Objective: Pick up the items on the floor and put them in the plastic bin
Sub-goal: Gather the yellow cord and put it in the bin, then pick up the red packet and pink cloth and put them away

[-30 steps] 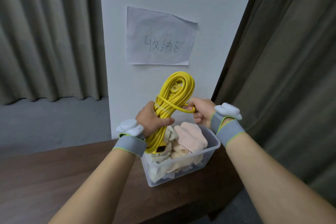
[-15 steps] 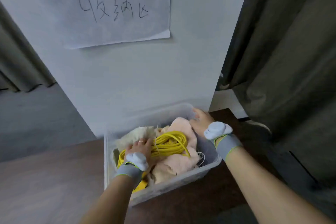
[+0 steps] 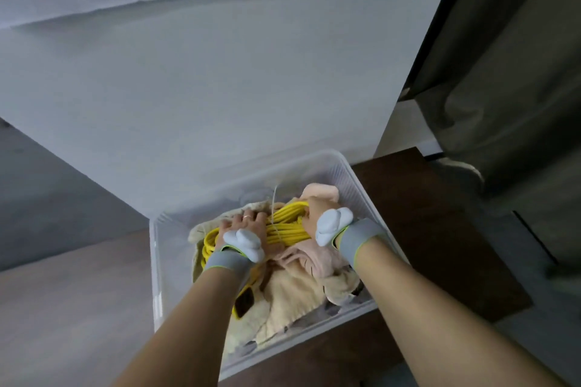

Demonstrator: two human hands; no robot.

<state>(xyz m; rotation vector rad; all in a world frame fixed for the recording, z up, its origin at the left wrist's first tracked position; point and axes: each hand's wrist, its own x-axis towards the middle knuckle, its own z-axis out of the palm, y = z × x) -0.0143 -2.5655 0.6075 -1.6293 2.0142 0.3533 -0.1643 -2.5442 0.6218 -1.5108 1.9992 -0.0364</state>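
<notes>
Clear plastic bin (image 3: 352, 179) sits on the dark wood surface (image 3: 440, 245) against the white wall (image 3: 220, 88), packed with cream and pink cloths (image 3: 295, 292). Yellow cable coil (image 3: 286, 223) lies on top inside it; left hand (image 3: 243, 223) presses it flat-fingered, right hand (image 3: 314, 214) curls onto its far loops, probably to seat it. A second ago both hands held the coil upright above the bin.
</notes>
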